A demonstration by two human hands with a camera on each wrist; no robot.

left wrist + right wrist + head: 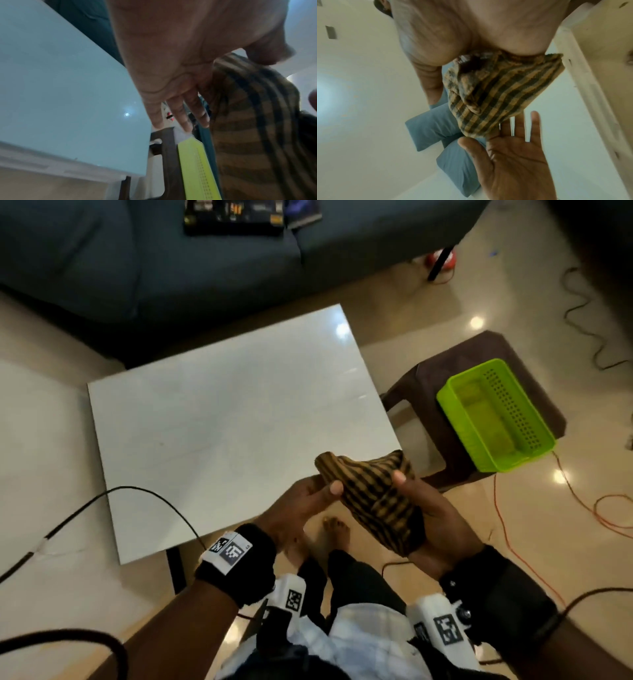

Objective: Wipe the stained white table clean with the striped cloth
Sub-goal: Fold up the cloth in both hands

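Note:
The white table is bare and glossy, with faint marks. Above its near right corner I hold the bunched striped cloth, orange-brown with dark stripes. My right hand grips the cloth's bulk in its palm with the thumb on top. My left hand is flat, its straight fingers against the cloth's left end and its thumb touching the edge. The cloth is off the table.
A green perforated basket sits on a brown stool right of the table. A dark sofa stands behind. A black cable crosses the table's near left corner; orange cables lie on the floor.

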